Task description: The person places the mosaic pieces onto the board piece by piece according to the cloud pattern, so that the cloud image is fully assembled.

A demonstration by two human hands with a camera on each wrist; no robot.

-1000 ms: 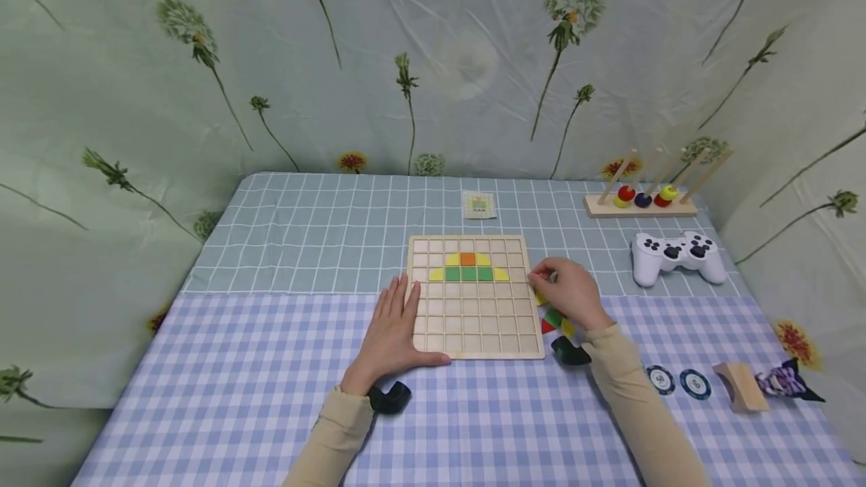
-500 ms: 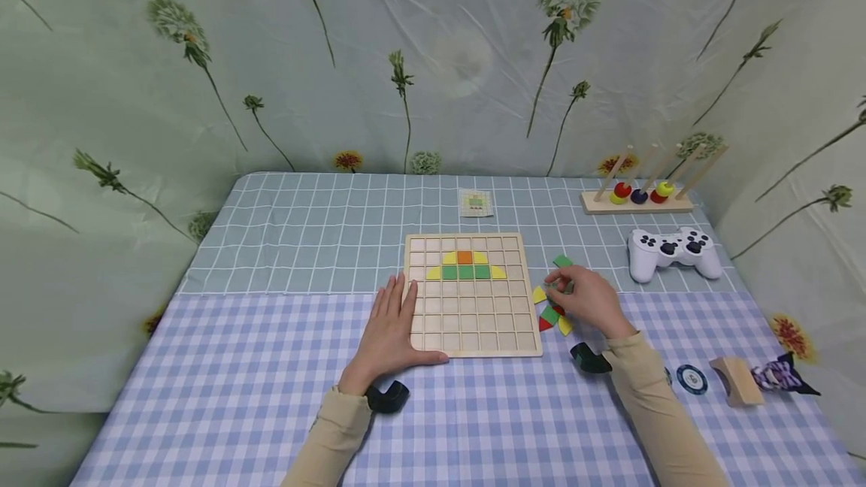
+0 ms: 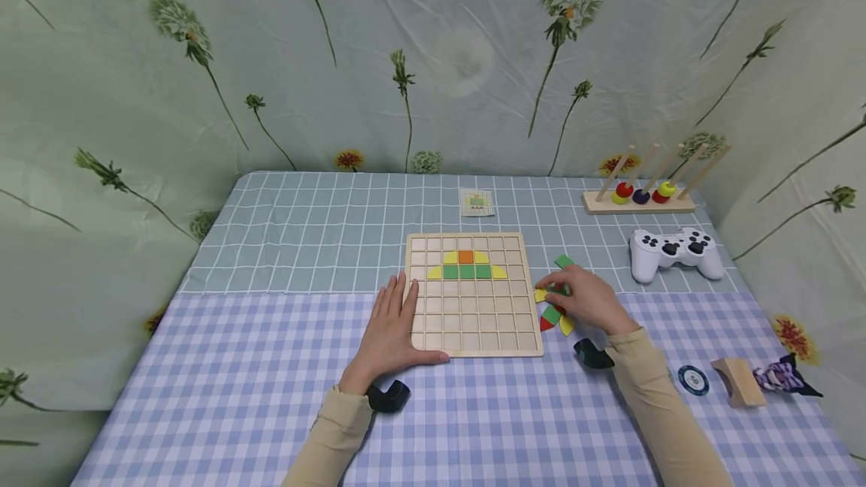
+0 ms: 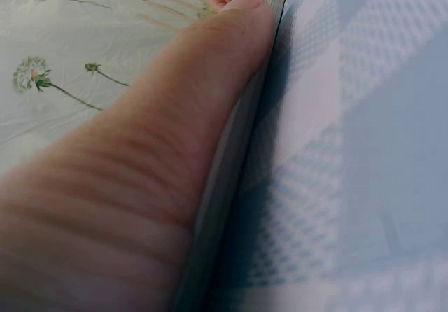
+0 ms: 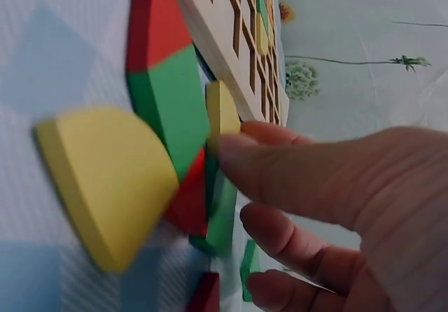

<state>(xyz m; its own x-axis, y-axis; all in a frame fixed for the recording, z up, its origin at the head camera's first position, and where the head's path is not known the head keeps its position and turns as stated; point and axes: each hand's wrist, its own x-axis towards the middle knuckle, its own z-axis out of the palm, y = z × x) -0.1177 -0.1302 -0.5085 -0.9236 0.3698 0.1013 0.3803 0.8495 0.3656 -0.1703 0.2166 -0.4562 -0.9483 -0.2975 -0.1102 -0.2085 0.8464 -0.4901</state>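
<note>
My left hand [image 3: 387, 337] lies spread at the lower left corner of a square wooden grid board [image 3: 467, 322], fingers along its left edge and thumb along the near edge. That thumb [image 4: 203, 67] fills much of the left wrist view. Several yellow, green and orange tiles form a stepped shape [image 3: 467, 271] in the board's upper cells. Just right of the board, my right hand [image 3: 587, 297] pinches a yellow tile [image 5: 222, 109] between thumb and index finger. Around it lie loose tiles: a yellow quarter-circle [image 5: 112, 179], a green tile [image 5: 171, 109] and a red one [image 5: 157, 25].
A small pattern card [image 3: 476, 202] lies behind the board. At the back right stand a peg rack with beads [image 3: 639, 203] and a white game controller [image 3: 676, 252]. A round chip [image 3: 693, 380], a wooden arch block [image 3: 740, 382] and a purple figure [image 3: 778, 377] lie at right.
My right hand pulled back right from the board's edge, uncovering the loose tiles, then shifted slightly left with its fingertips onto the yellow tile. The left hand stays put.
</note>
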